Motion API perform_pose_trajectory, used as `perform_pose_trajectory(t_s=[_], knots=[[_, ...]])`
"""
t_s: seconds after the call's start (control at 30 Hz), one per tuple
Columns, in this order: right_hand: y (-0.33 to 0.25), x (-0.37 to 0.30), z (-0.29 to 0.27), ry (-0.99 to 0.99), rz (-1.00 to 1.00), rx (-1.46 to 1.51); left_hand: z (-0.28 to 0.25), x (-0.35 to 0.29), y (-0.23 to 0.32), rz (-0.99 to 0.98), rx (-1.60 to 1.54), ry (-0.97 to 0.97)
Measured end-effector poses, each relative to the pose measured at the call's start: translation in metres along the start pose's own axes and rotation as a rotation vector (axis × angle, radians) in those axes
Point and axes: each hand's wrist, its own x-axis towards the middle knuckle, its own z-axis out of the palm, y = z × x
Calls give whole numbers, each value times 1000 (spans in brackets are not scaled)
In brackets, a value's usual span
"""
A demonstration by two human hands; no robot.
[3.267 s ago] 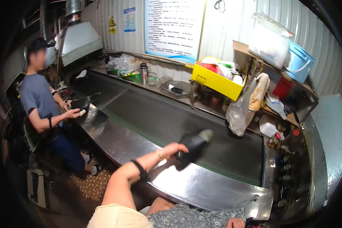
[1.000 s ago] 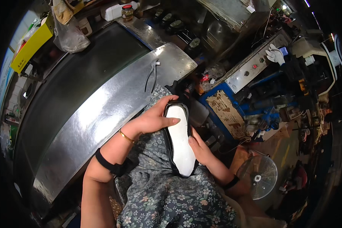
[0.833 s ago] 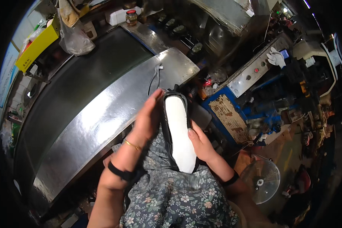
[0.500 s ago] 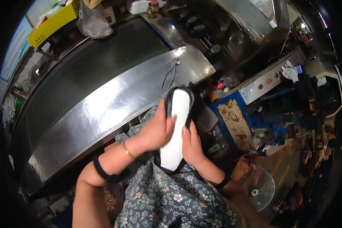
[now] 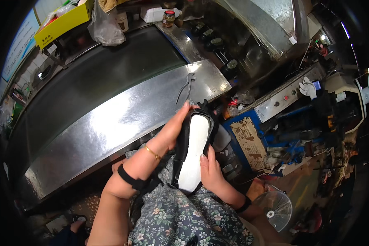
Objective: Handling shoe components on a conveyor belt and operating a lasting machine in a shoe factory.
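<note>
A black shoe upper (image 5: pixel 178 168) with a white insole (image 5: pixel 196 141) facing up lies sole side up above my lap, its long axis running away from me. My left hand (image 5: pixel 177 125) presses along the left side of it, its fingers reaching round the far end. Wrapped round the right side is my right hand (image 5: pixel 211 170), its thumb on the insole's edge. Just beyond the shoe, metal pincers (image 5: pixel 187 87) rest on the steel worktop (image 5: pixel 131 106), touched by neither hand.
A dark belt (image 5: pixel 110 65) runs behind the worktop. A yellow box (image 5: pixel 63 24), a plastic bag (image 5: pixel 104 26) and a red-lidded jar (image 5: pixel 168 19) stand at the back. To the right are a control panel (image 5: pixel 283 100), a blue-framed machine (image 5: pixel 246 143) and a round fan (image 5: pixel 274 211).
My left hand has moved off the middle of the white insole to the shoe's left side and far end. My right hand keeps its hold. The view has shifted slightly.
</note>
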Motion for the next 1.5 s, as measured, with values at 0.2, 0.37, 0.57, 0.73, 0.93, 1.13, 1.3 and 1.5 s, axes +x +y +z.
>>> perform_pose_trajectory(t_s=[0.2,0.37,0.57,0.73,0.93,1.13,1.3,1.5], knots=[[27,65,-33,-35,151,364,8,4,-3,144,430,59],[24,118,-25,-252,190,892,3,3,-19,287,531,28],[13,121,-14,-131,21,491,-11,2,-28,298,370,-52],[20,121,-39,-329,220,1015,-1,-3,-6,171,249,-109],[4,106,-16,23,-16,242,-8,7,-8,266,604,-69],[9,99,-30,-242,80,640,-13,-1,-6,288,615,-207],[12,100,-59,-286,133,926,11,1,-10,396,753,-58],[-51,55,-156,-293,363,827,91,-43,13,727,1099,-728]])
